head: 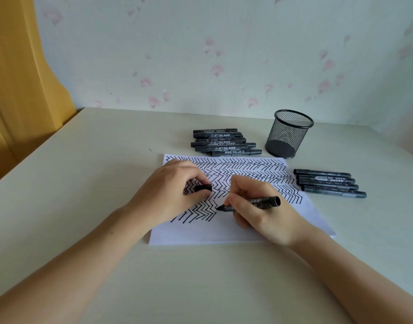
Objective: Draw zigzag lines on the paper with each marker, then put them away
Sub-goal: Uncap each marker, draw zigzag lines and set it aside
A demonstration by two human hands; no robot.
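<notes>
- The table (201, 288) carried a sheet of paper (236, 232) at centre, its near strip bare and the remainder filled with rows of black zigzag lines.
- The right hand (261, 213) rested on the near right part of the paper, its fingers (241, 203) curled round an uncapped marker (259, 202) in a writing grip.
- The marker's long axis ran nearly level from left to right. Its tip pointed left and met the paper at the right end of the nearest, unfinished zigzag row; its butt end pointed right and slightly far.
- Judgement: the row had to be continued rightward, toward the holding hand, so the hand would have to travel right along the bare strip with the tip kept down.
- The left hand (170, 195) lay on the paper just left of the tip, pinching the black cap (203, 188) between thumb and fingers while its weight steadied the sheet.
- The cap sat near the marker tip, to its left and slightly farther off, so recapping would call for only a short closing move.
- Four capped markers (329, 183) lay side by side to the right of the paper.
- A larger pile of markers (224, 142) lay beyond the paper's far edge.
- A mesh pen holder (288, 134) stood upright right of that pile and appeared to hold no markers; judgement: putting away was not yet begun.
</notes>
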